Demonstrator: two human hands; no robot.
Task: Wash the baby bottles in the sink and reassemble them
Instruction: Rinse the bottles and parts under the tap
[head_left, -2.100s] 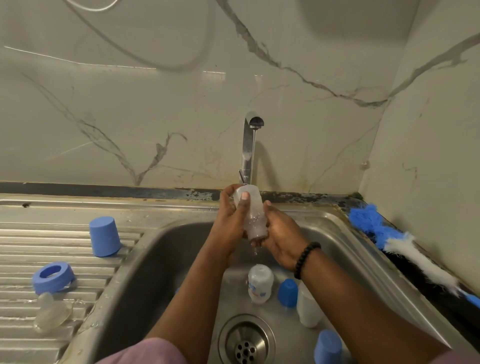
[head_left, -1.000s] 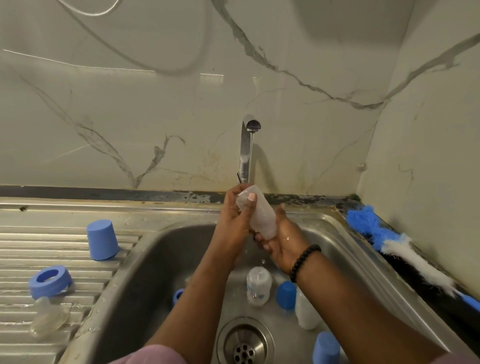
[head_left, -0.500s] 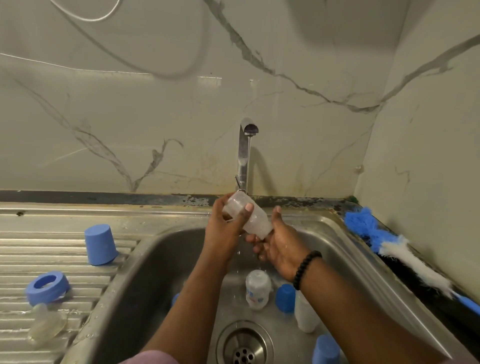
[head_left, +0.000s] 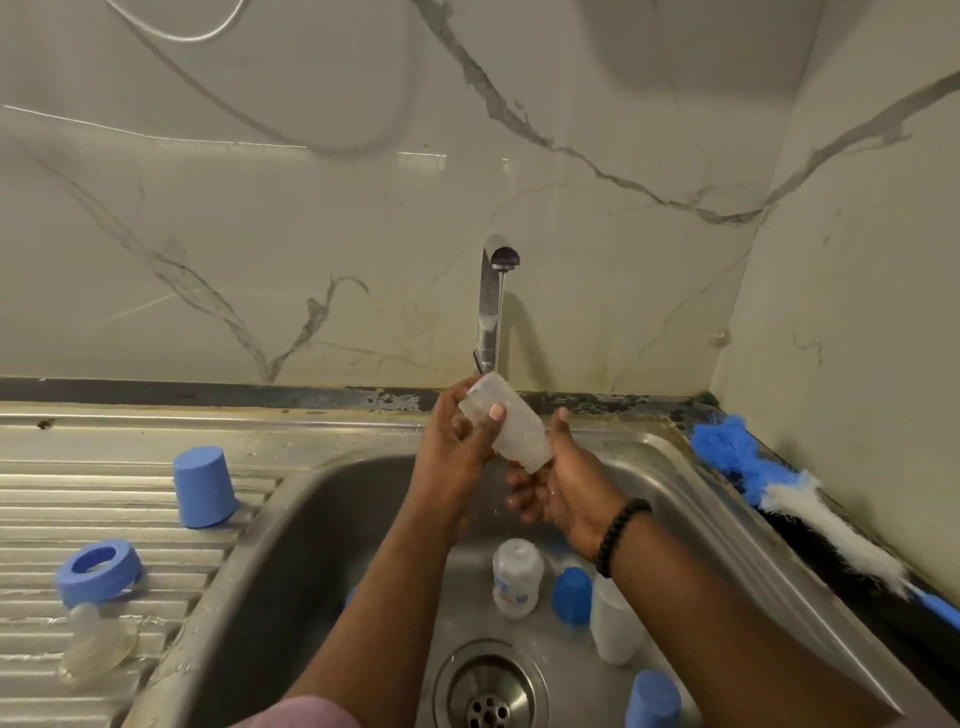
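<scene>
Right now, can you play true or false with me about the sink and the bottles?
1. The left hand holds a clear bottle tilted under the tap. True.
2. The right hand holds the bottle brush. False: the brush lies on the counter right of the sink; the right hand is at the bottle's lower end.
3. A blue cap stands upside down on the draining board. True.
4. The sink basin has nothing in it. False: a small bottle and blue caps sit near the drain.
5. A blue ring lies on the draining board. True.
</scene>
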